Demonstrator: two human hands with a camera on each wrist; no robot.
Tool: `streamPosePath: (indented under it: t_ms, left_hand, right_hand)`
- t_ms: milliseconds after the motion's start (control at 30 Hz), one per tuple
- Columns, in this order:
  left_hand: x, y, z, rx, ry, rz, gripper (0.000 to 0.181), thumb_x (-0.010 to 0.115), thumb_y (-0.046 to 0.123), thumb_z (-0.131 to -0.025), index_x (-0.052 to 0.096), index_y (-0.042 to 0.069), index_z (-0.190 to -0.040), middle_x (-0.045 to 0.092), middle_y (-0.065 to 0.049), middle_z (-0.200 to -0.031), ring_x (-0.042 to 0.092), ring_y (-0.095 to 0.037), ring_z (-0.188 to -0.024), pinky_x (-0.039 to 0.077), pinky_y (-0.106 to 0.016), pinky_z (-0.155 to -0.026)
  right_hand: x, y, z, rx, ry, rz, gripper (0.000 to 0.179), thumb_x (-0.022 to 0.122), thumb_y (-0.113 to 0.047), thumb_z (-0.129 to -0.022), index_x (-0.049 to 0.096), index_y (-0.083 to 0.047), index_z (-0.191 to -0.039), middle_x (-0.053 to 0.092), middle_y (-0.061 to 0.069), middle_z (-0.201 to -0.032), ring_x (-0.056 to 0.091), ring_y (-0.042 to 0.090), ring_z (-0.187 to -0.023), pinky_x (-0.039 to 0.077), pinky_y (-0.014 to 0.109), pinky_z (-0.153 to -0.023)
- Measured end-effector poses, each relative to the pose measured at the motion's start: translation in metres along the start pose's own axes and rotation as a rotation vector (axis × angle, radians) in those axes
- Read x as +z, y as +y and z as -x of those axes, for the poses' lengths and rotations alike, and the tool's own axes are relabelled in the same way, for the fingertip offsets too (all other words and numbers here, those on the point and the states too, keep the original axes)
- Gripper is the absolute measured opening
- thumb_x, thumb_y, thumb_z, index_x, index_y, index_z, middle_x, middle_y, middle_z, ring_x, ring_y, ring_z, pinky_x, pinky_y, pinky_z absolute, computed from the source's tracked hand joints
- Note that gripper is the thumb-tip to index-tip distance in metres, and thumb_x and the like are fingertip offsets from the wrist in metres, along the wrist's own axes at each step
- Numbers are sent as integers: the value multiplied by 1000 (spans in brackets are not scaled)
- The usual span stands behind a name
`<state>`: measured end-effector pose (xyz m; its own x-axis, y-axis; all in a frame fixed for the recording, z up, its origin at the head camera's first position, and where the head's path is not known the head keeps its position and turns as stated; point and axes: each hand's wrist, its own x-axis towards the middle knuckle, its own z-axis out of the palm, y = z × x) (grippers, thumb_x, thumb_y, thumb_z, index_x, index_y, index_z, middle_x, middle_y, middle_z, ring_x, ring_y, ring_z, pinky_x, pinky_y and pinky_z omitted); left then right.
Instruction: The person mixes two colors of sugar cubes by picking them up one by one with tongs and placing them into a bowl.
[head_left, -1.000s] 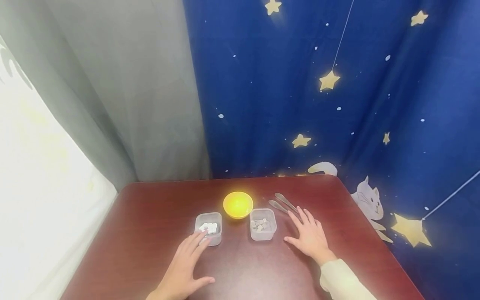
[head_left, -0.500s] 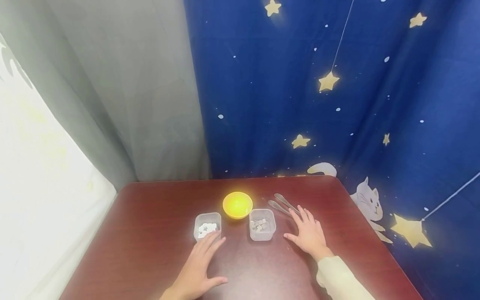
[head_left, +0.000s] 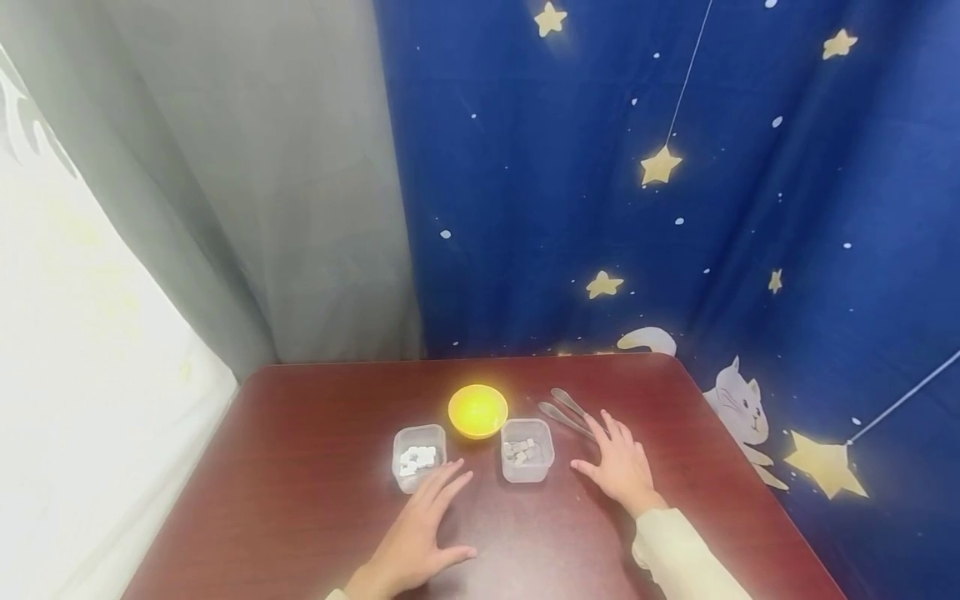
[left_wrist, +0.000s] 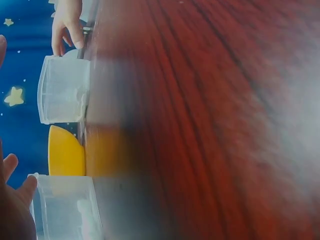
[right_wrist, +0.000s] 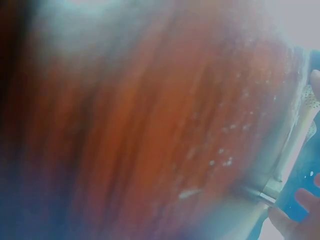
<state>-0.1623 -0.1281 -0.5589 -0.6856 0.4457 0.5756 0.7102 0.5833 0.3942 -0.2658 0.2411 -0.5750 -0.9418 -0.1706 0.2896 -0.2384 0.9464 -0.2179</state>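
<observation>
My left hand (head_left: 416, 533) hovers over the near side of the table, fingers spread and holding nothing. Its fingertips are right at the near corner of a clear plastic container (head_left: 399, 477) with white cubes (head_left: 418, 458). To the right, my right hand (head_left: 622, 467) lies with extended fingers over the near part of metal tongs (head_left: 558, 417). Perforated rounded tips (right_wrist: 311, 97) of the tongs show in the right wrist view; the fingers hide their near end. Between the hands stands a second clear container (head_left: 525, 475) with several beige-grey cubes (head_left: 521, 452).
A yellow bowl (head_left: 478, 412) stands behind and between the two containers. The dark red table (head_left: 322, 417) has a rounded far edge against a grey curtain (head_left: 300, 208) and a blue starry one (head_left: 525, 208). A bright white cloth (head_left: 90, 375) hangs at the left.
My left hand has moved right, from over the container of white cubes to its near right corner, uncovering the cubes. My right hand stays almost in place over the tongs.
</observation>
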Motion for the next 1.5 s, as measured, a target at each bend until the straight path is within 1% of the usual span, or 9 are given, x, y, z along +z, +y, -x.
streamPosePath:
  t_ms: [167, 400, 600, 833, 967, 1067, 1200, 1367, 1500]
  left_hand:
    - [5, 1, -5, -8, -3, 0, 102, 86, 44, -66, 35, 22, -151, 29, 1, -156, 31, -25, -140, 36, -55, -102]
    - [10, 2, -7, -26, -23, 15, 97, 85, 45, -67, 40, 16, -149, 29, 2, -156, 33, -26, -139, 37, -54, -102]
    - [14, 3, -6, -52, -50, 34, 98, 84, 45, -69, 37, 21, -150, 29, 4, -156, 33, -21, -139, 40, -53, -100]
    - [20, 5, -13, -111, -87, 47, 97, 83, 46, -71, 33, 26, -151, 27, 6, -156, 31, -20, -139, 38, -50, -103]
    - [26, 4, -19, -129, -77, 50, 98, 83, 45, -71, 31, 27, -152, 28, 4, -156, 31, -22, -139, 36, -48, -105]
    - [31, 2, -23, -143, -49, 49, 97, 84, 43, -72, 31, 26, -152, 31, -1, -155, 34, -23, -138, 36, -50, -104]
    - [38, 1, -25, -178, -21, 61, 96, 83, 42, -73, 32, 25, -151, 34, -3, -154, 35, -24, -137, 37, -52, -103]
    - [45, 1, -28, -221, -10, 80, 93, 83, 42, -73, 34, 24, -151, 36, -4, -152, 36, -26, -136, 36, -54, -103]
    - [48, -1, -30, -278, 13, 107, 91, 84, 38, -74, 37, 22, -150, 39, -3, -151, 36, -24, -137, 34, -51, -106]
  right_hand:
    - [-1, 0, -1, 45, -31, -23, 90, 76, -53, -76, 38, -16, -150, 29, 19, -153, 32, 42, -134, 35, 66, -95]
    - [-1, 1, -3, 101, -85, -35, 92, 76, -50, -78, 34, -15, -151, 26, 21, -153, 30, 44, -133, 35, 65, -95]
    - [-2, 9, -9, 119, -82, -24, 91, 76, -49, -78, 36, -12, -150, 32, 23, -149, 35, 45, -128, 39, 63, -91]
    - [-4, 12, -11, 157, -107, -40, 85, 74, -47, -81, 39, -9, -148, 42, 27, -137, 40, 45, -119, 43, 59, -87]
    - [-1, 11, -11, 183, -113, -57, 83, 73, -46, -82, 39, -8, -147, 46, 25, -132, 41, 42, -114, 43, 57, -85]
    - [2, 11, -12, 194, -112, -57, 82, 73, -46, -82, 40, -8, -147, 48, 24, -129, 43, 40, -109, 45, 55, -81]
    - [4, 12, -15, 198, -109, -52, 78, 72, -46, -84, 43, -7, -145, 50, 23, -124, 44, 38, -105, 46, 53, -78]
    - [3, 11, -17, 218, -98, -57, 71, 72, -44, -85, 49, -7, -141, 50, 23, -122, 45, 40, -104, 45, 54, -79]
    - [2, 12, -17, 236, -88, -62, 64, 72, -40, -86, 53, -7, -137, 51, 24, -121, 45, 41, -104, 44, 55, -80]
